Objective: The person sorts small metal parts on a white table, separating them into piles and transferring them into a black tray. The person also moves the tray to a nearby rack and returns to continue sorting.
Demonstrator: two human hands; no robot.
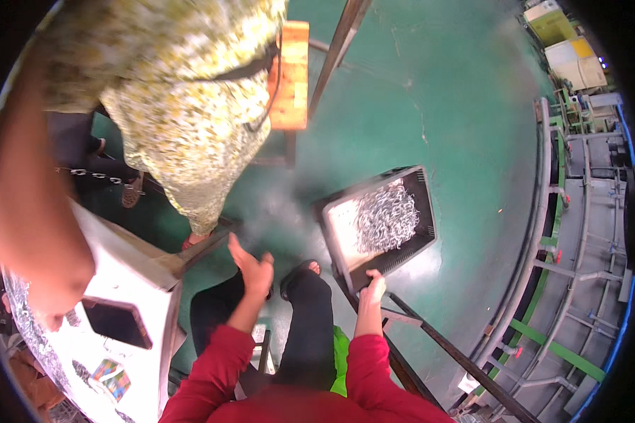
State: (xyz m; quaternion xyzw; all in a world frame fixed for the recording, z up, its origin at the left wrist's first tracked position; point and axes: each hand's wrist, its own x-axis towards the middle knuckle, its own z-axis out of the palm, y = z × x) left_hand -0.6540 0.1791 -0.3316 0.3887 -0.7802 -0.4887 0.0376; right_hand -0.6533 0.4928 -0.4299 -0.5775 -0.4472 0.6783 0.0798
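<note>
My right hand (374, 285) grips the near rim of a dark plastic crate (423, 243), its fingers wrapped over the edge. A heap of small shiny metal pieces (386, 218), perhaps chain links, fills the crate's middle and right; a pale bottom shows on the left. My left hand (255, 271) is in the air left of the crate, fingers apart and holding nothing. Beyond it hangs the yellow-and-white patterned garment (190, 134) of another person, whose bare forearm (35, 233) reaches over a white table (130, 264).
A dark flat tablet-like device (118, 322), a colourful packet (111, 379) and silvery pieces lie on the table. An orange wooden seat (289, 74) stands ahead. Dark metal bars (466, 349) run beside my right arm. Grey pipe railing (540, 211) curves along the right side.
</note>
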